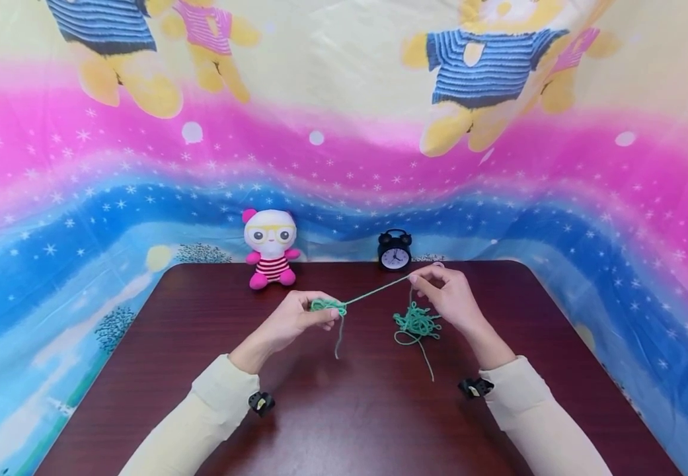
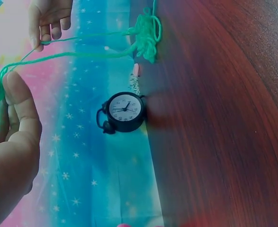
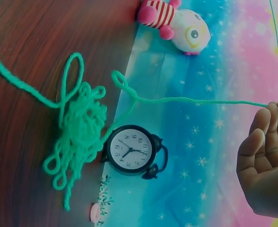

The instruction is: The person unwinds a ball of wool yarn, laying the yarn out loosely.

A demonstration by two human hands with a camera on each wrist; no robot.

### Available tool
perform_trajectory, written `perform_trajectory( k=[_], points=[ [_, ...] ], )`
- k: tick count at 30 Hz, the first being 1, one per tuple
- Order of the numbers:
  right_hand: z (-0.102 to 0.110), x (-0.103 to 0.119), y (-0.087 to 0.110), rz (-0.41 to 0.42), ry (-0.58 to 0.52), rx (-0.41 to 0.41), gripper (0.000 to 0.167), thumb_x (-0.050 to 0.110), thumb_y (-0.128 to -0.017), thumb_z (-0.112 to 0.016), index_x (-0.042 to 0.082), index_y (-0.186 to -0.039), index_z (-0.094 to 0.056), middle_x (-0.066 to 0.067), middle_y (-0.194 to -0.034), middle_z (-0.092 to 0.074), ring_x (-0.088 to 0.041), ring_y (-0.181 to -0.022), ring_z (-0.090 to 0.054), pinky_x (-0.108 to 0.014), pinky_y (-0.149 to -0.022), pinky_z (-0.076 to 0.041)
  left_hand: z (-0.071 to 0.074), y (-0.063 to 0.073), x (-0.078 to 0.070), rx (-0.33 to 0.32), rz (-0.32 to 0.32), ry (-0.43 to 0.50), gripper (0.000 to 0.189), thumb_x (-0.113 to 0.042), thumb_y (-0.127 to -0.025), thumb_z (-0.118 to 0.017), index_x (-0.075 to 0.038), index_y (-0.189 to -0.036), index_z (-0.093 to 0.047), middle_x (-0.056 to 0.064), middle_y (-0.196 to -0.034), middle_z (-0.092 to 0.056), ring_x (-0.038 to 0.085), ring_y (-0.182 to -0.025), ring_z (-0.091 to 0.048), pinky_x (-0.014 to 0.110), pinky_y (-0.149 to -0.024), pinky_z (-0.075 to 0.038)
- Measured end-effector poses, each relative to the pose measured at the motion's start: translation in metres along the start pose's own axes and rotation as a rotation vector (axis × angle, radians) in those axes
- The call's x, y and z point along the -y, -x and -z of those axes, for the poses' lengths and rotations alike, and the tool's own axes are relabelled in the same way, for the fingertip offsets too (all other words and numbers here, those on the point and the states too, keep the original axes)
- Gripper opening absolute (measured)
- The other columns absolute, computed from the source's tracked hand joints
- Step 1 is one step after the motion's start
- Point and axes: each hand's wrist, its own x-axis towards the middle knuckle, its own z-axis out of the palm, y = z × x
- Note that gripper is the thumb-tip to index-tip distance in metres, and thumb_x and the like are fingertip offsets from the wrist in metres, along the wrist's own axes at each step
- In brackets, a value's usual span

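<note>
My left hand holds a small looped bundle of green yarn between thumb and fingers, with a loose tail hanging below it. From there a taut strand slants up to my right hand, which pinches it between thumb and fingertips. Under the right hand is a tangled pile of the same yarn, its free end trailing toward me over the dark tabletop. In the right wrist view, the yarn runs from the right fingertips down to this pile, with a small loop along it.
A black alarm clock stands at the table's back edge, just beyond the yarn pile. Left of it sits a pink and white plush toy with yellow glasses. A small pink object lies near the clock. Printed cloth hangs behind the table.
</note>
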Motion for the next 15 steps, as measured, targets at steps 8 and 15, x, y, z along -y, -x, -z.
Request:
perform_trajectory(
  k=[8,15],
  points=[
    [0.006,-0.009,-0.002,-0.032,0.024,-0.024,0.024,0.037,-0.097,-0.064,0.017,-0.104,-0.075,-0.013,-0.088,-0.07,-0.01,-0.072,-0.063,-0.027,-0.06,-0.052,0.0,-0.001,0.001,-0.151,0.033,-0.048,0.025,-0.015,-0.09,-0.074,0.002,-0.108,-0.07,0.01,-0.089,-0.072,0.015,-0.075,-0.065,0.029,-0.073,-0.06],
    [0.013,-0.019,-0.004,-0.068,-0.002,-0.078,0.034,0.043,-0.095,-0.066,0.013,-0.107,-0.075,-0.013,-0.086,-0.071,-0.014,-0.068,-0.063,-0.03,-0.061,-0.056,0.002,-0.001,-0.001,-0.208,0.004,0.07,0.034,-0.008,-0.091,-0.072,0.009,-0.119,-0.064,-0.004,-0.089,-0.075,0.01,-0.078,-0.072,0.029,-0.078,-0.061]
  ],
)
